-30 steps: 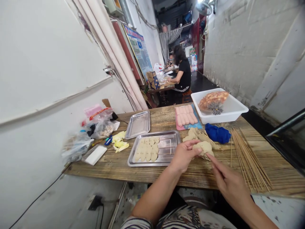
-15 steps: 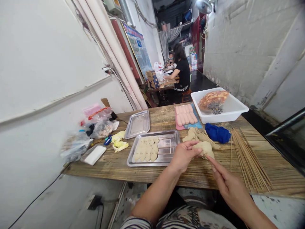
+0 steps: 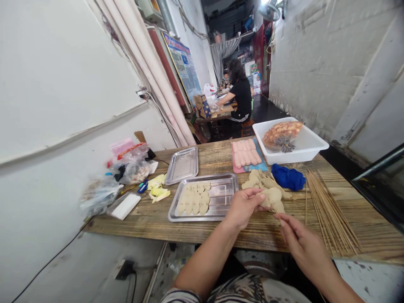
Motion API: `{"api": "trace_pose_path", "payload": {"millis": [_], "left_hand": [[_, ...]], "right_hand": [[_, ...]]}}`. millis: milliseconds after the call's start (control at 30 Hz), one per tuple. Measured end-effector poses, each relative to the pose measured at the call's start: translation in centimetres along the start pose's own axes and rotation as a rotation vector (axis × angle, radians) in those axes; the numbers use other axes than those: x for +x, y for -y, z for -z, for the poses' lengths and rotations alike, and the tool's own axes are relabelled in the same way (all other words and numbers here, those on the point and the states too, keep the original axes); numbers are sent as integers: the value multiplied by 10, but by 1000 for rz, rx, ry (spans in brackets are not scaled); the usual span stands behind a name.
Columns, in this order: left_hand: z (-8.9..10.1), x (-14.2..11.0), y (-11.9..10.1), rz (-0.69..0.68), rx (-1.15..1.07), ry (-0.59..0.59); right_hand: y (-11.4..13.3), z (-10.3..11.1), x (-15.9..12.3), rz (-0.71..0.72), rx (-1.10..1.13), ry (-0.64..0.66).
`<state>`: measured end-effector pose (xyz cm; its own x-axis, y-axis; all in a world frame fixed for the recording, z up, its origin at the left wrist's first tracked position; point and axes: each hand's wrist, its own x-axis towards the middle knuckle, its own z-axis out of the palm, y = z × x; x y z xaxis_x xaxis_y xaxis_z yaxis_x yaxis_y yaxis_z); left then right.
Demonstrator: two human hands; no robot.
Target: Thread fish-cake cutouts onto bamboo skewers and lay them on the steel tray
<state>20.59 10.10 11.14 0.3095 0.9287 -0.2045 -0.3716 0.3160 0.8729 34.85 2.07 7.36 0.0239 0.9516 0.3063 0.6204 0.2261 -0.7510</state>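
In the head view, my left hand (image 3: 242, 206) pinches a flat beige food piece (image 3: 273, 196) with rounded lobes between thumb and fingers. My right hand (image 3: 301, 240) is closed on a thin bamboo skewer (image 3: 275, 212), whose front end meets the lower side of that piece; I cannot tell how deep it goes. Just behind lies a heap of similar beige pieces (image 3: 251, 180). To the left, a metal tray (image 3: 222, 213) bears rows of beige pieces (image 3: 194, 201) with skewers sticking out to the right.
Loose bamboo skewers (image 3: 328, 214) lie at right, beside a blue cloth bundle (image 3: 288, 176). Behind are pink sausage-like pieces (image 3: 246, 152) and a white tub (image 3: 296, 155) holding a bag. A second metal tray (image 3: 182, 165) and plastic bags (image 3: 134, 170) are at left. A person (image 3: 243, 97) sits farther back.
My right hand has slid slightly back and down from the beige piece, and more of the skewer shows. My left hand has stayed nearly in place, still gripping the piece.
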Motion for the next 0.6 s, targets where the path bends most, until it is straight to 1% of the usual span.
{"api": "trace_pose_path", "payload": {"millis": [200,467,600], "left_hand": [[-3,-2,-3,21,-27,6],[-3,-1,-1,10,-22,1],[-1,0,-2,21,-33,43]], "right_hand": [[2,0,1,-43,34,26],[-2,-3,5,-56,90,10],[-3,-3,4,-47,128,1]]}}
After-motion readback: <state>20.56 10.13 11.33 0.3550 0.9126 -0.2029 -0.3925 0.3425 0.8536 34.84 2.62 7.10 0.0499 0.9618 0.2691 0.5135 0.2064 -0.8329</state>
